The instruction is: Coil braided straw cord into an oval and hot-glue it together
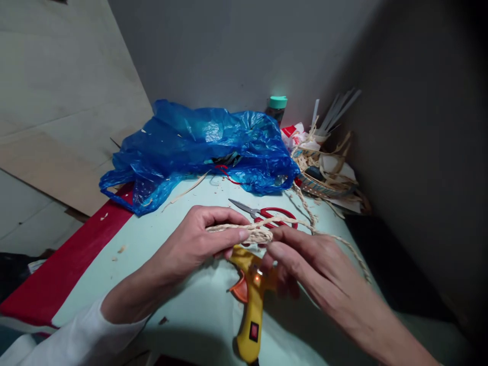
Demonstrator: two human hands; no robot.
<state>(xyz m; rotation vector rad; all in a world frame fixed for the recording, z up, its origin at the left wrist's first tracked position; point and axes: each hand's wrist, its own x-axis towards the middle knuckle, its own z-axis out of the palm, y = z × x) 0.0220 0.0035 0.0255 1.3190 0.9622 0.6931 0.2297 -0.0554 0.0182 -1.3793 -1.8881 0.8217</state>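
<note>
A coil of braided straw cord (259,235) is pinched between the thumb and fingers of my left hand (208,231). My right hand (301,256) is at the coil's right end, its thumb and index finger close together there; whether they grip the braid is hard to see. The cord's loose length runs off to the right past my right hand. Below both hands lies a yellow hot glue gun (253,310) with an orange trigger and a lit light. Just beyond the coil rest scissors (263,211) with red handles, partly covered by the cord.
A crumpled blue plastic bag (206,137) lies across the back. Behind it stands a jar with a green lid (278,104). At the back right, a basket (324,188) holds straw strips, near several white glue sticks (339,112). Straw scraps dot the pale tabletop (145,254).
</note>
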